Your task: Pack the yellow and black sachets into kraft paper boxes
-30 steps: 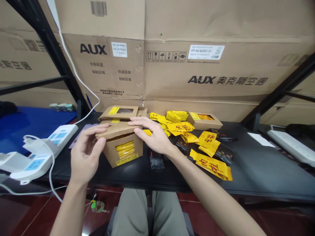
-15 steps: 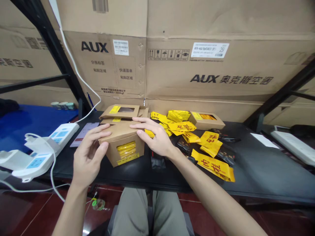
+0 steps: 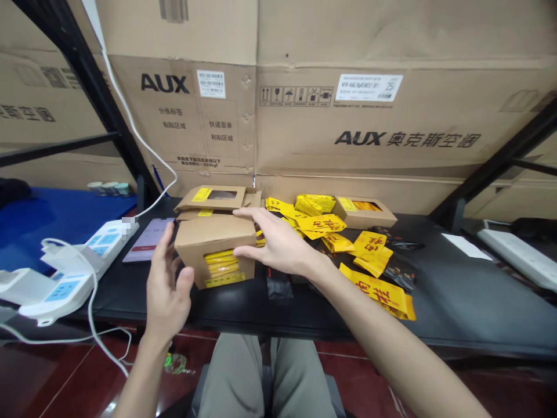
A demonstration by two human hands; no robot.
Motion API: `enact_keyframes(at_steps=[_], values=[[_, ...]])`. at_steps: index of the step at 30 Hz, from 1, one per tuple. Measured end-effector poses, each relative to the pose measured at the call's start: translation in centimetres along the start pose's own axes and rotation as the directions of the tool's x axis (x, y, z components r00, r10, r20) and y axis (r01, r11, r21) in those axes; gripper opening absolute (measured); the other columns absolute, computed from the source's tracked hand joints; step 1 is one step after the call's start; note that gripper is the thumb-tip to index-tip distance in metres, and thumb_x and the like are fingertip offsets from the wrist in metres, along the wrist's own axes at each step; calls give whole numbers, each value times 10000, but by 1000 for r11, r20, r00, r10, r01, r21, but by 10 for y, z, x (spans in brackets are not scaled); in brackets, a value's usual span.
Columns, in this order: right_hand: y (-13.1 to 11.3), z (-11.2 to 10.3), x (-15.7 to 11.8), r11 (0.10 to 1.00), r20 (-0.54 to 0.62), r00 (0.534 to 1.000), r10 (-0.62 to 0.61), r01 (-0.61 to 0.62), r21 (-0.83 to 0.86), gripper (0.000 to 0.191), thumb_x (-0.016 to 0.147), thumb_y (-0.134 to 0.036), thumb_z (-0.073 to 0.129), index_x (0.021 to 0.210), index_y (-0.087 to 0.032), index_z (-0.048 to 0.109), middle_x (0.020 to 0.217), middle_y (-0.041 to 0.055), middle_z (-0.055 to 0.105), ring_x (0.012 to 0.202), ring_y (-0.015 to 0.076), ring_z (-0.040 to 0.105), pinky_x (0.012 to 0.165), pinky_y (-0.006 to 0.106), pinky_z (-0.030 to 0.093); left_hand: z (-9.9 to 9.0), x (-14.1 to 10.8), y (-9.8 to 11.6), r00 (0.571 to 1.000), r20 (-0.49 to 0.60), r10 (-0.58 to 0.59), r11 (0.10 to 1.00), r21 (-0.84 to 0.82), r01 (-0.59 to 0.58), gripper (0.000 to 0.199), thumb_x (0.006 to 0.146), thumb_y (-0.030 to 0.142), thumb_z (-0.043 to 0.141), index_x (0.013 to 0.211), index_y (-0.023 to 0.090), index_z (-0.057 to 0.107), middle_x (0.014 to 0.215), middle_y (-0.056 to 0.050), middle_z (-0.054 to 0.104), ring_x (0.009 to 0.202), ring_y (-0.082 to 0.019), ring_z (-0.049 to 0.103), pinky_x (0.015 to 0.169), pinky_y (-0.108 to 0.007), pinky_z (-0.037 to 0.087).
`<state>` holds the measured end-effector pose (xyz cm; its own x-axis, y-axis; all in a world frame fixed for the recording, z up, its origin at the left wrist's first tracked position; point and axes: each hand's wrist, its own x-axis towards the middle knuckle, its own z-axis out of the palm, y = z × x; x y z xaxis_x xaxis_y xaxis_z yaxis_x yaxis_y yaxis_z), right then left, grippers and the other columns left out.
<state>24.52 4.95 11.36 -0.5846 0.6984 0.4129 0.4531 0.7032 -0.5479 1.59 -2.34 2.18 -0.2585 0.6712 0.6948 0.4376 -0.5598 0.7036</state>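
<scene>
A kraft paper box [image 3: 215, 233] stands on the black table, its lid folded down and a front window showing yellow sachets. My left hand [image 3: 167, 293] is raised just left of it, fingers spread, touching nothing I can make out. My right hand [image 3: 276, 247] lies at the box's right side, thumb against the front, fingers reaching past the lid. Behind stands a second kraft box [image 3: 213, 198] with a window. Further right lie a third kraft box [image 3: 364, 212], loose yellow sachets [image 3: 319, 224] and black sachets [image 3: 278, 284].
A phone [image 3: 148, 239] lies left of the box, beside a white power strip [image 3: 104, 242] and a second one [image 3: 56, 290] with white cables. A further power strip [image 3: 517, 258] sits at the far right. Large AUX cartons [image 3: 348, 116] stand behind the table.
My left hand has come off the lid and moved left and down, its fingers opening. My right hand has slid to the box's right side. The lid now sits lower.
</scene>
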Motion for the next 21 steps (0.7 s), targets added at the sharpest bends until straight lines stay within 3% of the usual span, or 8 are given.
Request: enact_keyframes(at_steps=[3,5,10,12,14,16,18,21], values=[[9,-5,-2,972,-152,967,203,-181,149,666,802,-459,839,1381,-222,611,1305,109,702,1015,233,720,971,481,607,4,-10,-11,985,-42,-167,986,8,167,561,1050,514,476,1550,260,486,1644,-147,486,1421,-303,586,1070,-434,581],[22,-15,-5,904,-277,882,381,-293,311,648,772,-532,832,1298,-204,644,1203,99,726,836,186,712,853,439,641,3,-15,-17,960,-5,-278,958,70,278,525,1033,552,492,1420,213,598,1505,-164,607,1302,-300,665,1017,-443,602],[74,-76,-19,711,-480,575,663,-283,644,592,800,-580,765,1169,-143,610,1090,114,712,661,133,688,643,310,626,-2,-17,-20,913,101,-395,910,178,374,435,970,578,588,1196,222,696,1256,-111,750,1117,-272,738,1036,-470,571],[96,-108,-30,646,-514,415,751,-304,700,485,860,-539,716,1118,-141,613,1000,95,692,622,125,667,582,284,591,-2,-16,-20,904,146,-402,903,223,366,414,956,576,606,1158,230,710,1209,-95,774,1082,-266,747,1035,-467,564],[117,-136,-44,570,-531,209,821,-354,741,434,893,-515,691,1114,-153,601,923,62,646,609,129,665,563,271,562,-2,-16,-20,898,167,-408,901,232,366,409,948,580,611,1138,234,718,1157,-85,793,1064,-265,752,1040,-467,557],[136,-158,-59,495,-513,71,855,-404,769,411,905,-490,685,1134,-166,578,897,39,612,600,119,660,546,240,526,-2,-17,-22,892,167,-421,899,207,386,411,939,588,618,1129,239,721,1119,-78,804,1057,-264,758,1048,-466,554],[153,-171,-72,444,-490,7,872,-434,784,364,921,-441,670,1138,-171,557,889,32,606,594,105,641,560,229,525,-3,-17,-24,888,149,-436,895,174,410,411,929,593,631,1124,242,720,1100,-74,807,1050,-261,763,1051,-462,555],[173,-178,-85,408,-486,-45,873,-478,778,296,933,-373,666,1104,-172,533,911,26,600,642,96,640,615,223,561,-4,-18,-24,886,121,-447,892,134,432,414,914,594,654,1110,236,719,1069,-76,809,1020,-255,770,1030,-450,572]])
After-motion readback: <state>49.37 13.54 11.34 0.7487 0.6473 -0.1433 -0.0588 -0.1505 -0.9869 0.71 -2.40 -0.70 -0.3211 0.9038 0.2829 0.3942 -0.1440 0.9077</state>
